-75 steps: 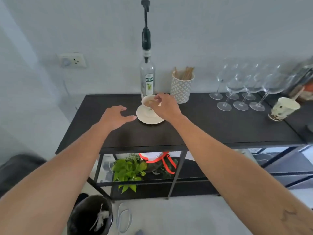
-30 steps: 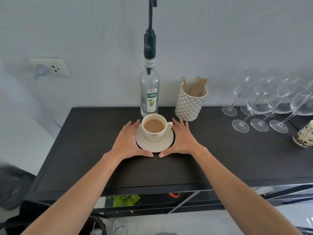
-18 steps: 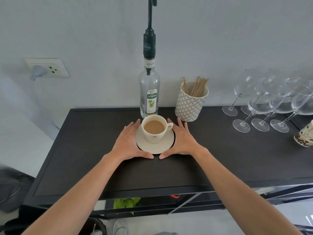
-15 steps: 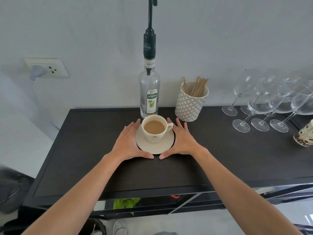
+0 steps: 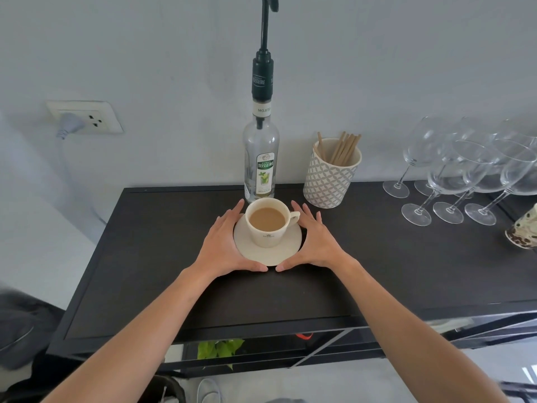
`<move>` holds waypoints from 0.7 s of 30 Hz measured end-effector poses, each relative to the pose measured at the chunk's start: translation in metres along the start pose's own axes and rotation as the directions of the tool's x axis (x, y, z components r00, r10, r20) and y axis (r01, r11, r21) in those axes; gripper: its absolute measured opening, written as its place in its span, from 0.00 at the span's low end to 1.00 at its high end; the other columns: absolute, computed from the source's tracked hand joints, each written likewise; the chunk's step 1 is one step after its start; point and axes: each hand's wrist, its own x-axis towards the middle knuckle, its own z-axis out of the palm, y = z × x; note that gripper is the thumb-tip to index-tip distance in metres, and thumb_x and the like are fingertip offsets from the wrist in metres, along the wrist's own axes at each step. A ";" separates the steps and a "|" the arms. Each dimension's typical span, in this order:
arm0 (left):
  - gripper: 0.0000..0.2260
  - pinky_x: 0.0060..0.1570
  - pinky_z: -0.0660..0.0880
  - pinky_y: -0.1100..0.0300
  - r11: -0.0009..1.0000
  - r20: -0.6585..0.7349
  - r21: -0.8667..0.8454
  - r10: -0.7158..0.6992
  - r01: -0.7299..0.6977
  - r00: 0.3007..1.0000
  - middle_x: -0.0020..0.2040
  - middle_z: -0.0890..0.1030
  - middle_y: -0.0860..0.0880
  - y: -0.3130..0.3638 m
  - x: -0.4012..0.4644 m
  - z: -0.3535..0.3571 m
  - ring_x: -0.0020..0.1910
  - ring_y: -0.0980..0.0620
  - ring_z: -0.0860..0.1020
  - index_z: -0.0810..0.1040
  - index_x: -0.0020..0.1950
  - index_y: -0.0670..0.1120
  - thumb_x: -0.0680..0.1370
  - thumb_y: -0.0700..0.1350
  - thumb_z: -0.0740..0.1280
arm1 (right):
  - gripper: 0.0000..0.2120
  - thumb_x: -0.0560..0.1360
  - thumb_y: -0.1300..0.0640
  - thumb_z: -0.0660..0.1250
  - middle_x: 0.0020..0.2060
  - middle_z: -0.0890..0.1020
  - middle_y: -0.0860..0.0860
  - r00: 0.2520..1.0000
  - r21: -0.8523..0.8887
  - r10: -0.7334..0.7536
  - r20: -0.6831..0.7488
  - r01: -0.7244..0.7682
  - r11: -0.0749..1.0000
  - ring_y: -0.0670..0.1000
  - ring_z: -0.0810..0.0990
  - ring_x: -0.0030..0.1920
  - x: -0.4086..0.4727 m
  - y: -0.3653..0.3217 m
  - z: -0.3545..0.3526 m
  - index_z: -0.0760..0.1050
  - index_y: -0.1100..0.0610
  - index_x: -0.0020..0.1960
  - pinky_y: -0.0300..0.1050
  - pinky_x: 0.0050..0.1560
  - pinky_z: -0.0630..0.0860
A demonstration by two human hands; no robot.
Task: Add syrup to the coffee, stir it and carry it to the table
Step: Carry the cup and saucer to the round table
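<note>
A white cup of milky coffee (image 5: 267, 221) stands on a white saucer (image 5: 261, 255) on the dark shelf top (image 5: 145, 257). My left hand (image 5: 223, 245) lies against the saucer's left rim and my right hand (image 5: 318, 242) against its right rim. The fingers are spread along the sides and both thumbs meet at the front edge. The saucer rests on the shelf. Right behind the cup stands the clear syrup bottle (image 5: 261, 158) with a tall dark pump.
A patterned holder with wooden stir sticks (image 5: 331, 175) stands right of the bottle. Several wine glasses (image 5: 465, 175) and a spotted cup (image 5: 523, 234) fill the right end. A wall socket (image 5: 87, 117) is at the left, and a green plant (image 5: 218, 347) sits on the lower shelf.
My right hand left the cup and both hands came down on either side of the saucer. In the last second they closed in slightly on its rim.
</note>
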 end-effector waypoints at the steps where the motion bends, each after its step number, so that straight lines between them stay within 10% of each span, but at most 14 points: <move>1: 0.65 0.76 0.47 0.50 1.000 -0.008 -0.001 0.010 -0.010 1.000 0.72 0.69 0.60 -0.001 -0.001 -0.001 0.77 0.50 0.59 0.47 0.80 0.61 0.51 0.67 0.81 | 0.67 0.55 0.39 0.86 0.83 0.49 0.40 1.000 0.015 0.003 -0.003 -0.003 1.000 0.41 0.36 0.80 0.000 -0.001 0.001 0.53 0.46 0.84 0.56 0.80 0.32; 15: 0.61 0.76 0.45 0.46 1.000 -0.125 -0.017 -0.003 0.001 0.992 0.73 0.67 0.63 -0.012 -0.044 -0.055 0.77 0.51 0.61 0.53 0.79 0.62 0.52 0.67 0.81 | 0.59 0.54 0.37 0.86 0.75 0.54 0.27 0.995 0.116 -0.099 0.029 0.095 0.989 0.39 0.36 0.80 0.006 -0.057 0.022 0.58 0.35 0.78 0.60 0.78 0.32; 21: 0.59 0.77 0.47 0.43 0.998 -0.237 -0.007 -0.056 0.056 0.970 0.72 0.67 0.63 -0.015 -0.088 -0.085 0.77 0.52 0.61 0.53 0.78 0.61 0.54 0.66 0.81 | 0.61 0.54 0.38 0.86 0.81 0.60 0.39 0.976 0.122 -0.179 0.122 0.164 0.979 0.48 0.42 0.84 0.011 -0.101 0.036 0.56 0.36 0.79 0.67 0.80 0.37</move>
